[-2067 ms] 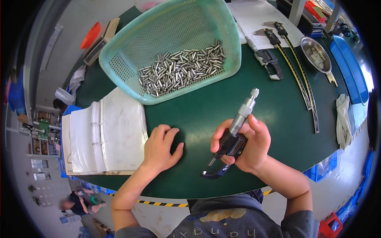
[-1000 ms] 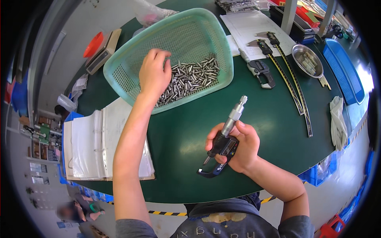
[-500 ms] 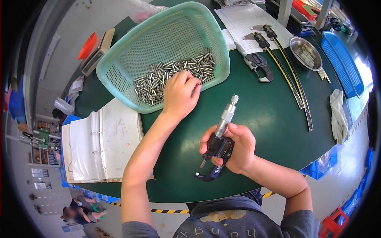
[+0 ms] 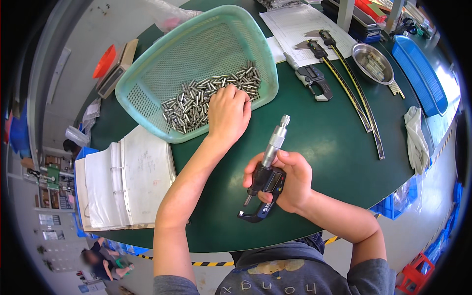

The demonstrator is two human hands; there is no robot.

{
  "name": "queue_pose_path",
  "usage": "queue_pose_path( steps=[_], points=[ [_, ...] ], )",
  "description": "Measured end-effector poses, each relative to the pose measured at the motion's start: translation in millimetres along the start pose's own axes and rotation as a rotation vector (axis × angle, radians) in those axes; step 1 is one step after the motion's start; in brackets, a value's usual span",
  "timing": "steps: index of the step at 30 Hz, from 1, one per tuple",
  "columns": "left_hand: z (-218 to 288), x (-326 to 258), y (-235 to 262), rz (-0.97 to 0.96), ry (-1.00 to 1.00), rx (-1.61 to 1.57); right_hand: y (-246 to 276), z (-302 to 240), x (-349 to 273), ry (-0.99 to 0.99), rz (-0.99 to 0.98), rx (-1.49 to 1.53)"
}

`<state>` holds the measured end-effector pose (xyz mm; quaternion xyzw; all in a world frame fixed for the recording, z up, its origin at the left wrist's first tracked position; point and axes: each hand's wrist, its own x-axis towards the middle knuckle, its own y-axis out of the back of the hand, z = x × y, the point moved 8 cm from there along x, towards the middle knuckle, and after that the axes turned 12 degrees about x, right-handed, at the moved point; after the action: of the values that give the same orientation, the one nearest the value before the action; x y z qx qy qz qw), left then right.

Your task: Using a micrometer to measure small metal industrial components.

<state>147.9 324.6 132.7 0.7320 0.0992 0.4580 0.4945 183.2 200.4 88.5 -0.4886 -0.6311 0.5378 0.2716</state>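
My left hand rests curled over the steel pins in the teal basket at eleven o'clock; my right hand grips the digital micrometer, whether the left holds a pin I cannot tell.

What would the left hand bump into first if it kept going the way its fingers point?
Probably the small metal pins piled in the teal mesh basket; the left hand already rests at the pile's edge, fingers pointing into it.

Left hand drawn back from the far pins to the basket's near rim, micrometer lowered slightly.
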Motion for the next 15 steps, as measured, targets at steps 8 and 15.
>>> queue_pose_path(
  steps=[8,15],
  points=[
    [-13.3,-23.0,6.6,-0.173,0.335,-0.539,3.4,-3.7,-1.9,-0.015,0.048,-0.048],
    [-0.8,-130.1,22.6,-0.341,0.919,-1.529,5.2,-18.3,-0.6,0.011,0.099,0.098]
  ],
)
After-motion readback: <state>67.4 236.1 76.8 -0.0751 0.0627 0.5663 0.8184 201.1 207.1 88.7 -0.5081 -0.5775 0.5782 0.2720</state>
